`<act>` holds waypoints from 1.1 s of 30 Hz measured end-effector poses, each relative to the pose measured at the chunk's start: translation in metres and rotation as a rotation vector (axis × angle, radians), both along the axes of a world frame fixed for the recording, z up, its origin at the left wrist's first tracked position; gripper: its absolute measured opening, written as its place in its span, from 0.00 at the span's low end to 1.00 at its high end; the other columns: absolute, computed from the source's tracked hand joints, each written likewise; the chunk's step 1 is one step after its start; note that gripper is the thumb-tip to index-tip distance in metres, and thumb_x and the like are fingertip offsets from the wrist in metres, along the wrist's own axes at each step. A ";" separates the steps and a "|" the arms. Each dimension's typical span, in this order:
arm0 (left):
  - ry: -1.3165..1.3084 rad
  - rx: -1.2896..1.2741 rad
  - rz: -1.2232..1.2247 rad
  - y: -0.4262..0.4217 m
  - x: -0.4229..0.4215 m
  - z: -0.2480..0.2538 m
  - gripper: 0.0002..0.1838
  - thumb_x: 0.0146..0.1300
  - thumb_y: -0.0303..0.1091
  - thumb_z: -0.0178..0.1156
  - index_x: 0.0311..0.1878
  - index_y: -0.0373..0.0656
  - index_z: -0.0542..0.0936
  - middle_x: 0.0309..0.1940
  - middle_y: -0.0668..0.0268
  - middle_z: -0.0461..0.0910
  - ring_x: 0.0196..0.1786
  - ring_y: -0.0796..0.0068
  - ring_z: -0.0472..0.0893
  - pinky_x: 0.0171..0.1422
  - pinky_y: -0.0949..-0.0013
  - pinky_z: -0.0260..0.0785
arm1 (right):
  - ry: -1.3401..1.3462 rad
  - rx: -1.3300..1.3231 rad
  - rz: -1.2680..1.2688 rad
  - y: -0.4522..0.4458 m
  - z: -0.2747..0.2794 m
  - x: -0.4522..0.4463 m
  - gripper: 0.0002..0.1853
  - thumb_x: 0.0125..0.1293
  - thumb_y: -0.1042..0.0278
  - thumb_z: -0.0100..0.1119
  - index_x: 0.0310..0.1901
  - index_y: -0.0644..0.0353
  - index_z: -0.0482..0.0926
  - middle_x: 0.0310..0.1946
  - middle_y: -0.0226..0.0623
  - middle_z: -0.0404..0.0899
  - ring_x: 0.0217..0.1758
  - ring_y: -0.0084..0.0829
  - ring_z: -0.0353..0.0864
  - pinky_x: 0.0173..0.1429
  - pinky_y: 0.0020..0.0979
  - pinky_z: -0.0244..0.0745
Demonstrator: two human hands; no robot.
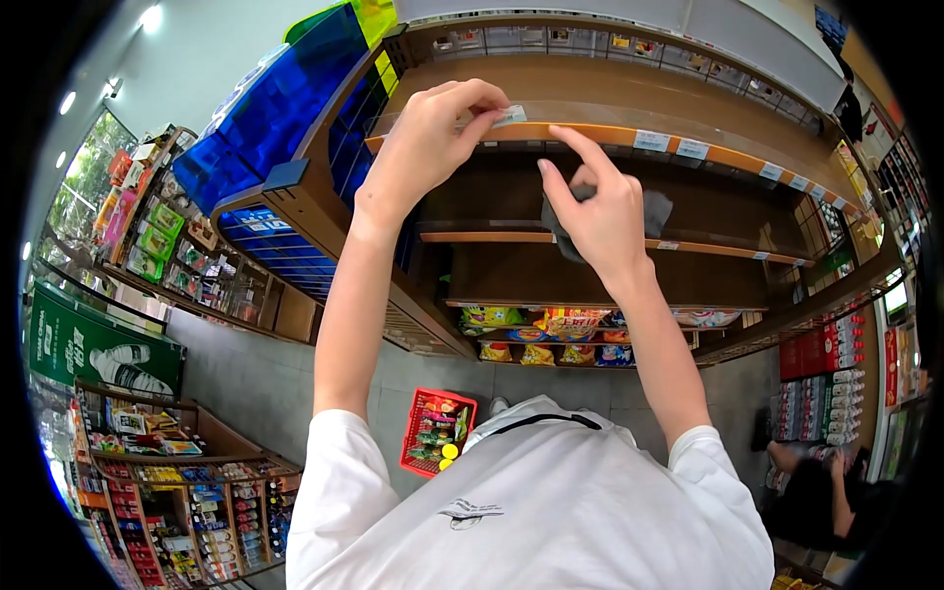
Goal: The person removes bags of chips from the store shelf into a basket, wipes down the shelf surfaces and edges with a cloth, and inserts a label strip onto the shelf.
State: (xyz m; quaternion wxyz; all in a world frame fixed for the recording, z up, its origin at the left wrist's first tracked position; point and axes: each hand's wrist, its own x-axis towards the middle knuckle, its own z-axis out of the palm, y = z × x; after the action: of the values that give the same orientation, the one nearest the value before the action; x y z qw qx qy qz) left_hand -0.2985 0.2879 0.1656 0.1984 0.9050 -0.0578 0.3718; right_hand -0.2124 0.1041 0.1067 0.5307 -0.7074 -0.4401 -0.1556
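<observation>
Pinched between the thumb and fingers of my left hand (438, 143) is a small price label (510, 116), at the left end of the top shelf's orange front strip (600, 132). My right hand (602, 211) is just below that strip, thumb and index finger apart, with a grey cloth (657, 211) held against the palm by the other fingers, which are partly hidden. More price labels (692, 149) sit along the strip to the right. Brown shelf boards (728, 116) extend behind and below both hands.
Snack bags (570, 322) fill the lower shelves. A red basket (405, 442) with goods stands on the floor by my feet. Blue bins (270, 108) are at the left. Another person in dark clothes (816, 501) is low at the right, near stacked bottles (846, 393).
</observation>
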 end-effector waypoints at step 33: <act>-0.052 -0.012 -0.028 0.004 -0.005 -0.003 0.06 0.62 0.22 0.61 0.42 0.37 0.82 0.36 0.62 0.85 0.38 0.69 0.85 0.42 0.71 0.77 | -0.262 -0.268 -0.117 0.027 0.023 0.013 0.09 0.63 0.59 0.61 0.40 0.54 0.78 0.17 0.43 0.79 0.26 0.45 0.83 0.33 0.41 0.77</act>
State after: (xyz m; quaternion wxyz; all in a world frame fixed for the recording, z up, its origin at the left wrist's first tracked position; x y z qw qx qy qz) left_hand -0.3039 0.2915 0.1626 0.2073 0.8930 -0.0732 0.3927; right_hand -0.1992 0.1315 0.1295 0.3600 -0.7698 -0.4804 -0.2171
